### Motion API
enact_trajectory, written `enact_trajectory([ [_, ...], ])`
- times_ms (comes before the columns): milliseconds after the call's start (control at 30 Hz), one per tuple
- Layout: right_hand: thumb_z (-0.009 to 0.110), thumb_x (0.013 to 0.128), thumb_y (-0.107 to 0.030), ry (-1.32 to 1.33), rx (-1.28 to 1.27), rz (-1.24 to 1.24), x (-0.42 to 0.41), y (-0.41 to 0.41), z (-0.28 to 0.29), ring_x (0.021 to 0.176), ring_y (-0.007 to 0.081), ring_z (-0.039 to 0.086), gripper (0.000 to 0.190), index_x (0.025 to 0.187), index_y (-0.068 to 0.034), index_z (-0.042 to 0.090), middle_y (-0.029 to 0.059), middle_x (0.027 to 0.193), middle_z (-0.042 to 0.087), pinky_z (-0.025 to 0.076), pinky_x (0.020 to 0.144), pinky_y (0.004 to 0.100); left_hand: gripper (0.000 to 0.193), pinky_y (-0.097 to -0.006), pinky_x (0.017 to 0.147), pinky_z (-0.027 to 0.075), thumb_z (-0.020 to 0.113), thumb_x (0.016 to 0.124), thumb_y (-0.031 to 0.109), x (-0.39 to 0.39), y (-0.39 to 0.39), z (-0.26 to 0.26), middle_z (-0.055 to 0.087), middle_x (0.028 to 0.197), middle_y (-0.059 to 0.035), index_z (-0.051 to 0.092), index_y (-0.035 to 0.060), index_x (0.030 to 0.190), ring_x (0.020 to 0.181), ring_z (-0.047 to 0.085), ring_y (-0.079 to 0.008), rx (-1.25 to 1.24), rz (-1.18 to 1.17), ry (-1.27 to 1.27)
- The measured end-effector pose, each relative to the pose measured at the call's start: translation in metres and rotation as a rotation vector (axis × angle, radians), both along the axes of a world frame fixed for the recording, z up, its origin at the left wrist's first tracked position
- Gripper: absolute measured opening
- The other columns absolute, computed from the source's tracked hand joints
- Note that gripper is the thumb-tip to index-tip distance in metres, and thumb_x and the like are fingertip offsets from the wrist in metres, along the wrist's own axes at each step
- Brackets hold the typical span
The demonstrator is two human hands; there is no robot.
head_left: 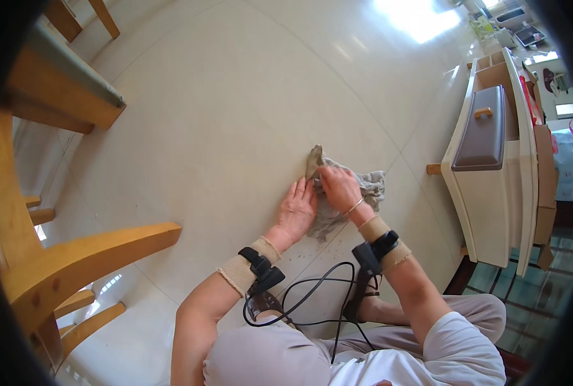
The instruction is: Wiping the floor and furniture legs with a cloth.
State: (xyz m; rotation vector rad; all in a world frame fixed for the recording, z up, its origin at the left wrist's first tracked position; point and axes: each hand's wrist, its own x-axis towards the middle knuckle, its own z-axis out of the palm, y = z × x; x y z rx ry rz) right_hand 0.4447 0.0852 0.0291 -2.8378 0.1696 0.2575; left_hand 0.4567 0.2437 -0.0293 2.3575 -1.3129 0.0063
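A damp-looking grey rag [373, 186] lies bunched on the pale tiled floor [209, 120] in front of me. My right hand [340, 189] is closed on its upper part, with folds spread out on both sides of the fingers. Palm down at the rag's left edge is my left hand [298, 211], its fingers stretched out and their tips beside or touching the cloth; exactly what lies under them is hidden. Small brown crumbs [334, 253] are scattered on the floor just below the rag.
Black cables [315, 284] loop between my wrists, above my shoes. Wooden chair legs [137, 239] reach in from the left, below a wooden furniture corner [108, 108]. On the right stands a cream cabinet [484, 212] with a brown-fronted drawer [482, 135] and a cardboard box [546, 183] beyond.
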Motion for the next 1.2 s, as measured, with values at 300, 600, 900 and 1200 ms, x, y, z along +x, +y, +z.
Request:
enact_trajectory([
  [300,0.066,0.074,-0.008,-0.424,0.237,-0.305,0.040,-0.044,0.000,0.079,0.0306,0.059,0.013,0.087,-0.009,0.064,0.0123,0.088,0.057,0.048,0.071,0.0383,0.042,-0.0428,0.106,0.033,0.057,0.073,0.011,-0.007,0.006,0.024,0.052,0.122,-0.0222,0.054,-0.0059,0.112,0.122,0.045,-0.0363,-0.107,0.002,0.083],
  [600,0.067,0.079,-0.011,0.357,0.537,-0.321,-0.073,-0.084,0.058,0.074,0.0170,0.061,0.010,0.086,-0.004,0.067,0.0080,0.077,0.062,0.049,0.066,0.0297,0.031,-0.0405,0.098,0.040,0.061,0.079,0.015,0.010,0.013,0.053,0.053,0.109,-0.0178,0.054,-0.0013,0.104,0.108,0.049,-0.0331,-0.154,0.132,0.341],
  [900,0.062,0.087,-0.035,-0.140,-0.063,-0.607,-0.092,-0.058,-0.029,0.117,0.0381,0.050,0.049,0.121,0.000,0.056,0.0258,0.125,0.052,0.041,0.100,0.0401,0.049,-0.0500,0.102,0.034,0.060,0.078,0.028,-0.034,-0.035,0.030,0.051,0.119,-0.0181,0.054,-0.0028,0.116,0.118,0.045,-0.0320,-0.048,-0.142,-0.033],
  [1200,0.062,0.084,-0.028,-0.325,-0.168,-0.548,-0.015,-0.033,-0.060,0.134,0.0394,0.030,0.059,0.131,0.004,0.045,0.0227,0.138,0.043,0.022,0.111,0.0461,0.039,-0.0443,0.105,0.035,0.051,0.081,0.016,0.010,-0.025,0.011,0.052,0.124,-0.0170,0.058,-0.0037,0.114,0.121,0.046,-0.0292,-0.058,0.036,-0.114],
])
